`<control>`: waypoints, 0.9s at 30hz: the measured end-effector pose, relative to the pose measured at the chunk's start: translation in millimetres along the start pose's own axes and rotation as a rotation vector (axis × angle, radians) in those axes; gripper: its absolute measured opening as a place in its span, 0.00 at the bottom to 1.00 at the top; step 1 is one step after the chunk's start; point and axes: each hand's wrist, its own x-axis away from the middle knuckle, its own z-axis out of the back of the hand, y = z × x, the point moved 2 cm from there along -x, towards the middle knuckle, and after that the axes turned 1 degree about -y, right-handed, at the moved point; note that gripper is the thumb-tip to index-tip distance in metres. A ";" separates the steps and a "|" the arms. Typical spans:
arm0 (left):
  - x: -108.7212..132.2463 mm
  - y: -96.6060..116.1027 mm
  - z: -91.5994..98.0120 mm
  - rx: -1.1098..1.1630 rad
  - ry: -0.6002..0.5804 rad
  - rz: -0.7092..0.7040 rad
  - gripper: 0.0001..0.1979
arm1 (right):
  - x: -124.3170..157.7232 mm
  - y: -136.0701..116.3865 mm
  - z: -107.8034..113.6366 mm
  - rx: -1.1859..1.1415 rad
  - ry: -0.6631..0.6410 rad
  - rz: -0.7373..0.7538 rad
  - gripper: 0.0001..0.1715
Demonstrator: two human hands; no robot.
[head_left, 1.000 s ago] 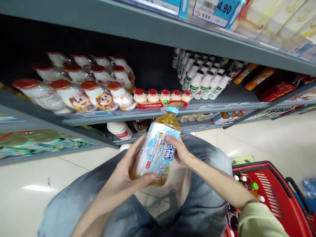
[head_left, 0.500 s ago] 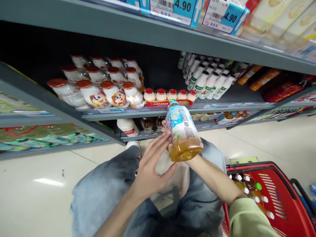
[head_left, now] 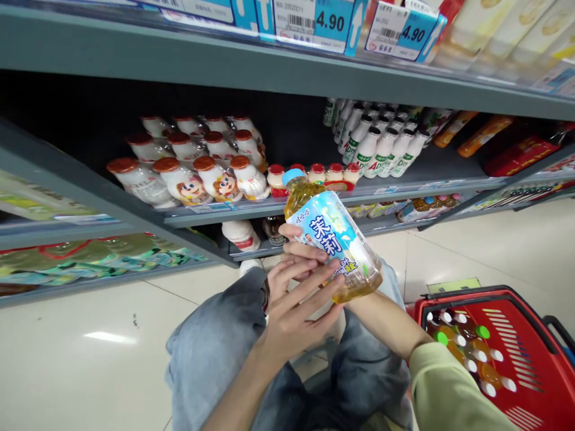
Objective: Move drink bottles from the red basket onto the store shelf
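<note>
A bottle of tea (head_left: 335,242) with amber drink, a blue cap and a blue-and-white label tilts in front of the shelf, its cap up and to the left. My right hand (head_left: 302,246) is closed round it from behind; its curled fingers show along the left side and its palm is hidden. Against the lower label rest the fingertips of my left hand (head_left: 291,308), fingers stretched out and apart, thumb close to the bottle's base. Behind the cap, a pack of small red-capped yogurt drinks (head_left: 317,173) stands on the shelf.
A red shopping basket (head_left: 534,317) at the right holds several capped bottles. White bottles with orange caps (head_left: 218,179) and slim white bottles (head_left: 386,152) stand on the shelf. The upper shelf edge (head_left: 251,60) juts out above. My knees (head_left: 211,329) are below.
The bottle has turned so its front label faces me, and its blue cap now stands out plainly. My left fingers have moved up onto the label. The whole view has shifted slightly.
</note>
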 end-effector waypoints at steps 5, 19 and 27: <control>2.4 -1.4 3.7 0.039 -0.007 0.062 0.40 | -3.1 -10.5 -12.0 -0.639 -0.268 -0.196 0.35; 2.2 1.3 7.1 -0.028 0.002 0.017 0.26 | 0.6 -3.8 -18.9 -1.261 -0.496 -0.400 0.32; -1.0 1.8 6.4 0.065 0.009 0.080 0.28 | -6.1 4.2 -5.1 -1.241 -0.521 -0.350 0.28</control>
